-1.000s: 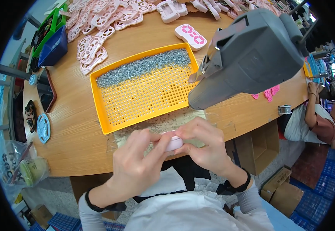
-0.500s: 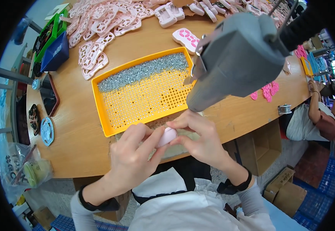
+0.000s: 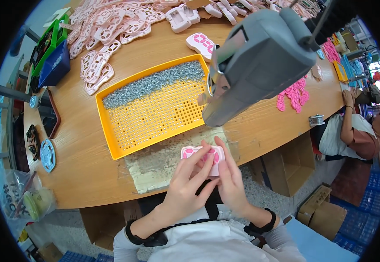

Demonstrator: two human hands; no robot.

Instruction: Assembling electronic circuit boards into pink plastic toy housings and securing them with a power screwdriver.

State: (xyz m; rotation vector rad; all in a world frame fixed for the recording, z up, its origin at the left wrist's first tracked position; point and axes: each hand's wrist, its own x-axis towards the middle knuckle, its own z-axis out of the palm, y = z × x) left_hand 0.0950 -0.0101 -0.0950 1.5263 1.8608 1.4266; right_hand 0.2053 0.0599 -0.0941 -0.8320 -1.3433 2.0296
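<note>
Case (image 3: 216, 162): while the left hand (image 3: 183, 190) and the right hand (image 3: 232, 187) hold it between them, it faces up on the near side of the tray (image 3: 104, 126), over the near right part of the mat (image 3: 148, 174); whether it touches the mat cannot be told.
Left hand: closed on the case, fingers bent across its face and partly hiding the pink buttons (image 3: 189, 152).
Right hand: gripping the case's right end, fingers stretched along it.
Mat: pale and stained, flat on the table (image 3: 81, 174), just on the near side of the tray.
Tray: yellow, set askew, its floor full of small holes; screws (image 3: 155, 83) lie heaped along its far side.
Tool (image 3: 255, 61): grey, slanting over the tray's right end.
Far side: a second case (image 3: 200, 45) lies beyond the tray; pale pink frames (image 3: 111, 19) pile up farther left.
Left side: a blue box (image 3: 54, 64) stands beside a green box (image 3: 46, 46); a light blue ring (image 3: 48, 156) and a plastic bag (image 3: 26, 196) are nearer.
Right side: pink pieces (image 3: 292, 96) and a spool (image 3: 316, 120) lie on the table; a co-worker (image 3: 360, 135) is beyond its edge.
</note>
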